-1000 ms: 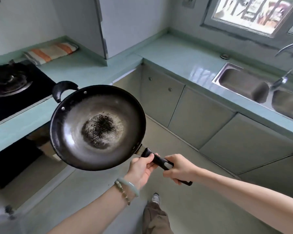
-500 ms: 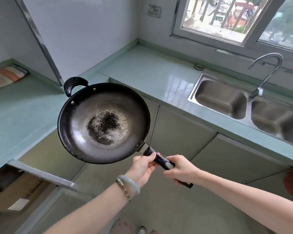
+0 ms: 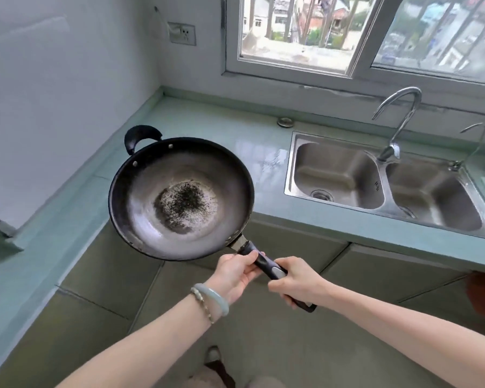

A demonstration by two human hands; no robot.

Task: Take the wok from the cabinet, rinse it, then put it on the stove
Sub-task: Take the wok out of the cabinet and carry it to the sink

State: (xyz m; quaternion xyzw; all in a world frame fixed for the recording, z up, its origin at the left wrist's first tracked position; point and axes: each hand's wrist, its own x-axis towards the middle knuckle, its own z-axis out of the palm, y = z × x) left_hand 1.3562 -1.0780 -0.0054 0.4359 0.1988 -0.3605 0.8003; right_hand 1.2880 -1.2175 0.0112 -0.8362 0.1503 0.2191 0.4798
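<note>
Two hands clasp the wok's (image 3: 181, 198) long black handle (image 3: 266, 266): the left hand (image 3: 235, 275) wraps it near the pan, the right hand (image 3: 297, 280) clenches it farther back, near the end. The wok's bowl juts out up and left of both hands, held in the air, open side up, over the counter (image 3: 235, 130) edge and the cabinet doors below. A dark speckled patch marks its middle. The sink (image 3: 387, 204) and tap (image 3: 398, 119) lie well apart to the right.

No readable text, label, brand, number or sign anywhere.
</note>
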